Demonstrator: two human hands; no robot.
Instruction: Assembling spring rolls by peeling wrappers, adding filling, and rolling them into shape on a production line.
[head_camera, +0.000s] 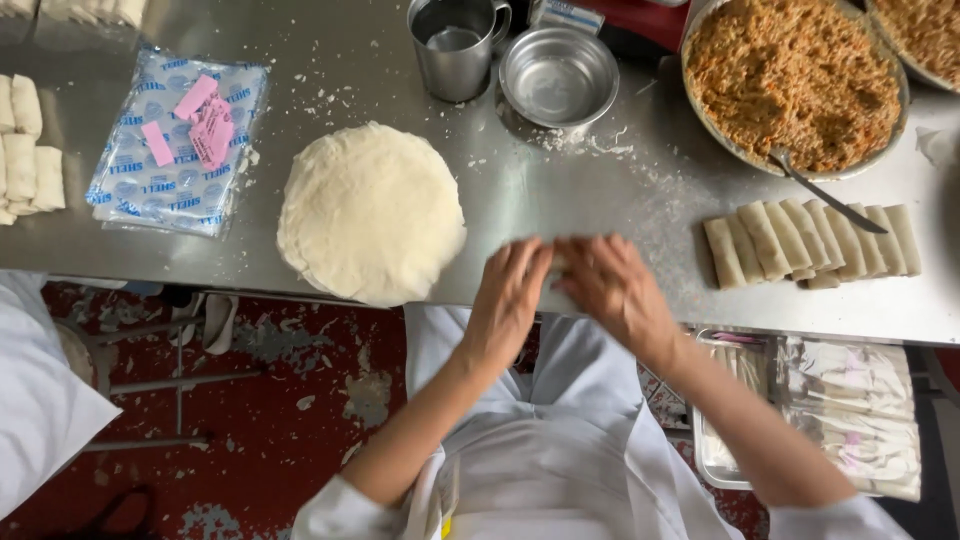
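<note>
White sleeves and apron sit closest to the lens. Going left to right: a blue printed bag (178, 142), then the stack of round wrappers (371, 212), then the left hand (512, 295) and right hand (610, 285), fingers curled together and pinching a small pale roll (556, 264) right at the table edge (300, 292). Probably best kept tight and even while rolled. Finished rolls (812, 243) are lined up right; bare steel is left between.

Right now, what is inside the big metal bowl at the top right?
The big metal bowl holds shredded orange-brown filling, with a spoon resting in it. The filling covers the bowl's bottom and the spoon's tip.
</note>
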